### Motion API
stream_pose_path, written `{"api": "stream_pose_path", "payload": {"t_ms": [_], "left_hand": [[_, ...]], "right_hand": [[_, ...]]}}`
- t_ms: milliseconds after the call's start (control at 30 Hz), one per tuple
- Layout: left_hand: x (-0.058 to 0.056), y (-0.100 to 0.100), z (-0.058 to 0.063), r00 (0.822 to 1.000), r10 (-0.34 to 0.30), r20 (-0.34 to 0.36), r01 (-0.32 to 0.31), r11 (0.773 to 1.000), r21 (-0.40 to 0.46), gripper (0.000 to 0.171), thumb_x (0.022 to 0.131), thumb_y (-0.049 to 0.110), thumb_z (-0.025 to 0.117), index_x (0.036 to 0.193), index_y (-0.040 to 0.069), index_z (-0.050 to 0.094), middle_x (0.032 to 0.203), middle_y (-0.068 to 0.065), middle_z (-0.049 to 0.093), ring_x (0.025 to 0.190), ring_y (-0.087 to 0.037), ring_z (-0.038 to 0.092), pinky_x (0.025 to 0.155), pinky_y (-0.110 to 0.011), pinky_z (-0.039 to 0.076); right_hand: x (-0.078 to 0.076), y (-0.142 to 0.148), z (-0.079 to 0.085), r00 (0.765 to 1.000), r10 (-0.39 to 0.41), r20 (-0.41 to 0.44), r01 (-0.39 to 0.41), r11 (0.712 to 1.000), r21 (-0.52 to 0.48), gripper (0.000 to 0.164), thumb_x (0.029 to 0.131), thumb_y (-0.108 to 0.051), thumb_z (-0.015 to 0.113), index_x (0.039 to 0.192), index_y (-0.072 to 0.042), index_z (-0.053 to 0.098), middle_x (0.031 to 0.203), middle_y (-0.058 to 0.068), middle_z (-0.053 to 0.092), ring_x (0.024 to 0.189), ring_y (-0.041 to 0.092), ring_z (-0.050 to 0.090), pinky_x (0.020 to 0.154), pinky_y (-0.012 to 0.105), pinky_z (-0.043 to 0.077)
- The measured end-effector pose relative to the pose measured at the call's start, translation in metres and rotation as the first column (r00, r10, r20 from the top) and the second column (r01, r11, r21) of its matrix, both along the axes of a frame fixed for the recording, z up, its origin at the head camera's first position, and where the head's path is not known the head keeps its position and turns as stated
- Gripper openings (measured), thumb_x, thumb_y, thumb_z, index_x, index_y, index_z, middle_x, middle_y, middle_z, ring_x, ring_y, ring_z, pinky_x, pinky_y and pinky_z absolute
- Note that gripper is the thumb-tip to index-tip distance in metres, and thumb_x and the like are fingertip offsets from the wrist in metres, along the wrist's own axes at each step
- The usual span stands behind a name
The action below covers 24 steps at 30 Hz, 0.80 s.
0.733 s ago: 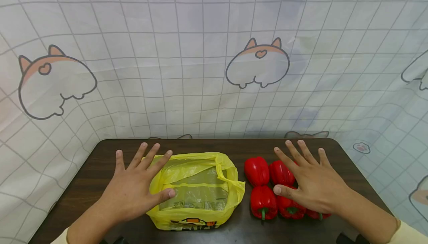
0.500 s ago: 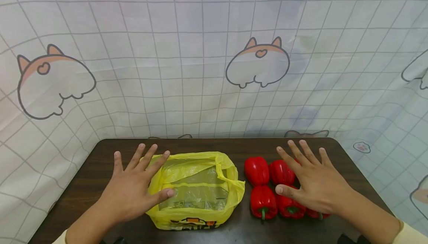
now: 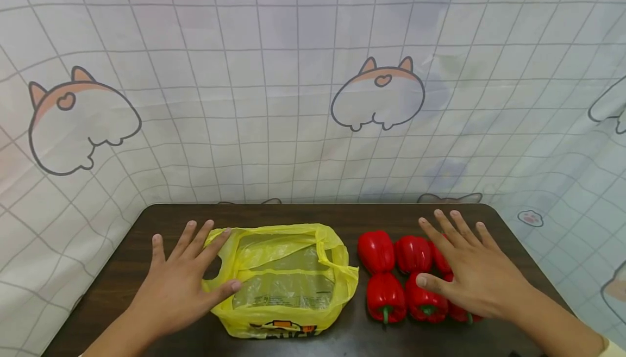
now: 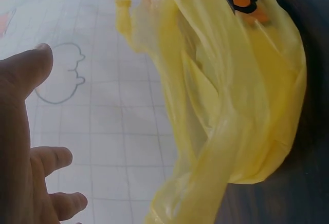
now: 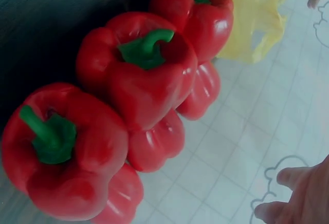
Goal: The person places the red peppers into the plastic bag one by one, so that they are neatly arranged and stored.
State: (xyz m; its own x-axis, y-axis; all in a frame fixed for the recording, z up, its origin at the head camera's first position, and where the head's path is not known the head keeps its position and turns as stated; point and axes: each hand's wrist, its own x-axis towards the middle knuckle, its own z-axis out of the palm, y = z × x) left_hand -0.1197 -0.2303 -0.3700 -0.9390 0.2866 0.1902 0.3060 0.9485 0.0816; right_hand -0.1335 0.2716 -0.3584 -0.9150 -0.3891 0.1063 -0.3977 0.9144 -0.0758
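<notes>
A yellow plastic bag (image 3: pixel 288 321) stands on the table with its mouth spread wide, and through it a dull greenish inside shows. My left hand (image 3: pixel 178 286) is spread flat beside the bag's left side, its fingertips overlapping the rim in the head view. Several red bell peppers (image 3: pixel 386 297) with green stems lie in two rows to the right of the bag. Over the right end of those rows my right hand (image 3: pixel 481 273) is held with fingers spread, partly hiding some peppers. Neither hand holds anything. The right wrist view shows three stems, the nearest on a pepper (image 5: pixel 67 152).
The dark wood-grain table (image 3: pixel 323 213) has rounded far corners. Behind it and at both sides hangs a white gridded cloth (image 3: pixel 303 145) with cartoon dog prints.
Both hands have drifted outward and slightly toward the person, the left leftward and the right rightward. More of the bag's left handle and of the right-hand peppers now shows.
</notes>
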Motion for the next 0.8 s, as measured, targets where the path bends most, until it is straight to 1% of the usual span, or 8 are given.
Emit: {"api": "stream_pose_path", "payload": {"t_ms": [100,267,433,600,733,800], "left_hand": [[0.001,-0.003,-0.003,1.000,0.001,-0.007,-0.001,1.000,0.000,0.092,0.092,0.079,0.050,0.164,0.027,0.026,0.168,-0.016,0.020,0.152,-0.045,0.014,0.104,-0.073,-0.020],[0.001,-0.007,-0.005,1.000,0.010,0.001,-0.010,1.000,0.003,0.092,0.092,0.079,0.049,0.165,0.029,0.022,0.168,-0.016,0.019,0.152,-0.047,0.013,0.103,-0.077,-0.017],[0.003,-0.010,-0.009,1.000,0.022,0.004,-0.022,1.000,0.017,0.091,0.092,0.079,0.049,0.164,0.030,0.024,0.168,-0.016,0.020,0.151,-0.048,0.014,0.103,-0.080,-0.013],[0.005,-0.014,-0.013,1.000,0.031,-0.005,-0.031,0.999,0.020,0.091,0.092,0.077,0.051,0.163,0.027,0.028,0.167,-0.017,0.022,0.151,-0.048,0.015,0.103,-0.080,-0.012],[0.007,-0.016,-0.016,0.999,0.041,0.004,-0.041,0.999,0.021,0.091,0.092,0.077,0.052,0.163,0.023,0.031,0.167,-0.017,0.020,0.151,-0.048,0.015,0.102,-0.080,-0.013],[0.008,-0.018,-0.017,0.999,0.049,0.011,-0.050,0.998,0.025,0.091,0.093,0.076,0.052,0.163,0.023,0.030,0.167,-0.017,0.020,0.151,-0.048,0.015,0.102,-0.079,-0.014]], "right_hand": [[0.001,0.004,0.000,1.000,-0.005,0.000,0.005,1.000,-0.008,0.095,0.097,-0.068,0.053,0.166,-0.021,0.009,0.170,0.016,0.009,0.154,0.042,-0.001,0.117,0.055,-0.014],[0.002,0.011,-0.002,1.000,-0.017,-0.001,0.017,1.000,-0.014,0.094,0.097,-0.068,0.052,0.166,-0.020,0.010,0.170,0.017,0.009,0.154,0.042,0.000,0.118,0.055,-0.013],[0.004,0.018,-0.005,1.000,-0.030,0.007,0.030,0.999,-0.025,0.093,0.098,-0.066,0.052,0.166,-0.018,0.012,0.170,0.017,0.008,0.154,0.043,0.000,0.118,0.056,-0.012],[0.005,0.023,-0.009,0.999,-0.036,0.005,0.036,0.999,-0.028,0.092,0.099,-0.064,0.054,0.166,-0.017,0.012,0.169,0.019,0.009,0.154,0.044,0.000,0.118,0.055,-0.012],[0.006,0.026,-0.012,0.999,-0.036,0.002,0.036,0.999,-0.034,0.092,0.098,-0.063,0.056,0.166,-0.016,0.013,0.169,0.020,0.010,0.154,0.045,0.000,0.118,0.055,-0.012],[0.007,0.028,-0.014,0.999,-0.039,0.001,0.039,0.998,-0.040,0.093,0.098,-0.063,0.057,0.166,-0.016,0.015,0.169,0.020,0.012,0.153,0.046,0.002,0.118,0.056,-0.011]]}}
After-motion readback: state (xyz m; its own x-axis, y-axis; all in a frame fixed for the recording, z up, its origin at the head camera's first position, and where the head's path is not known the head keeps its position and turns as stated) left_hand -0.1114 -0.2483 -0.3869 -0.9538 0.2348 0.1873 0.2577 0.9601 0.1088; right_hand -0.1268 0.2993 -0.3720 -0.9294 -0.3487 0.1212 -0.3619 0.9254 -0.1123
